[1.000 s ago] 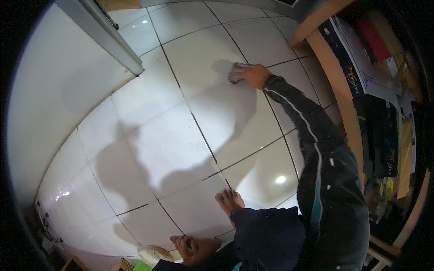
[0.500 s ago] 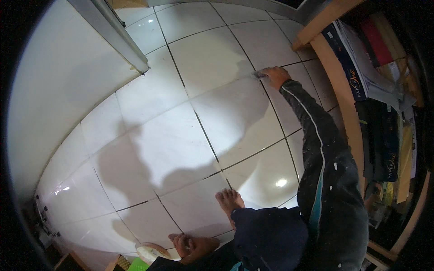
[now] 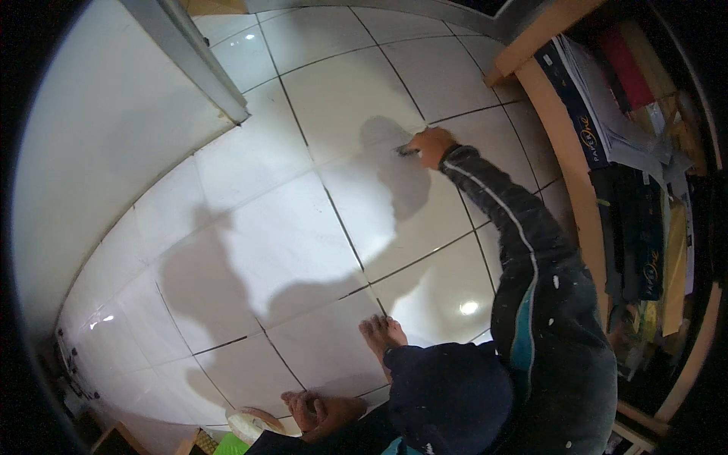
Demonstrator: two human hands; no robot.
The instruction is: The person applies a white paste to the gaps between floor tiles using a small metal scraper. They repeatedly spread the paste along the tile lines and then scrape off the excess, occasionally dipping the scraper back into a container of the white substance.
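Note:
My right hand (image 3: 432,147) reaches down over the white tiled floor (image 3: 265,205), its fingers closed round a small dark, flat piece whose kind I cannot make out. The piece meets the floor close to a pale joint between two tiles. Faint grey smears show beside it, and the hand's shadow falls around it. Some joints are dark and others pale. My left hand is not visible. At the bottom sits a round shallow bowl (image 3: 256,418) with a light rim, partly cut off by dark clothing.
My bare right foot (image 3: 381,334) and left foot (image 3: 322,413) rest on the tiles. To the right, a wooden shelf (image 3: 565,144) holds paper packs (image 3: 591,114) and folders. A white wall panel (image 3: 114,114) with a metal frame post (image 3: 197,64) stands at the left. Something bright green (image 3: 231,446) lies at the bottom.
My right hand has moved left and slightly nearer, from the crossing of the joints onto the tile area beside it. The small dark piece moved with it; my feet and the bowl stay put.

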